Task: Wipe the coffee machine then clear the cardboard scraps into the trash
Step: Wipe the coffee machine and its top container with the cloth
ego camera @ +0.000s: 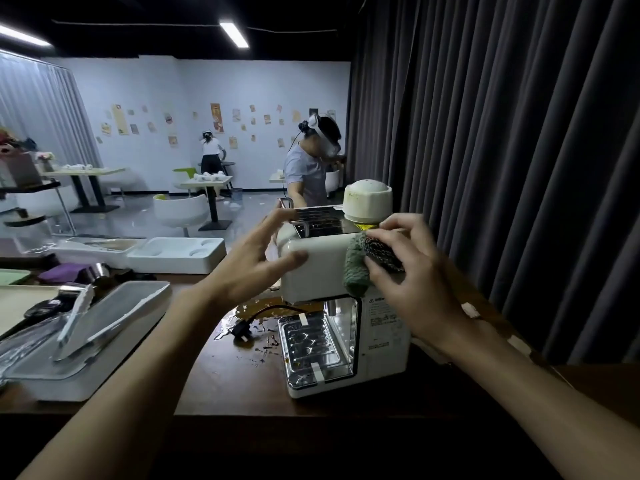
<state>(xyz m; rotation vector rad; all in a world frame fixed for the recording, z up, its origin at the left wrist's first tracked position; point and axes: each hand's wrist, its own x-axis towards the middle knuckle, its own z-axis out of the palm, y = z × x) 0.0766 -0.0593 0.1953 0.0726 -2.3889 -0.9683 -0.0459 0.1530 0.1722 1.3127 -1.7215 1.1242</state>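
Hands at the top of the coffee machine [322, 278], one bracing it and one pressing a cloth [358, 271] to it.
Left hand [249, 258], fingers spread and nearly straight, rests against the machine's upper left corner and holds nothing. Right hand [415, 282] grips the bunched green-grey cloth against the machine's upper front edge. The machine stands on a brown counter [235, 382], with a white domed lid [367, 200] on top. Left of it lie a black plug [240, 330] and a puddle [256, 310]; farther left, a foam tray [114, 317].
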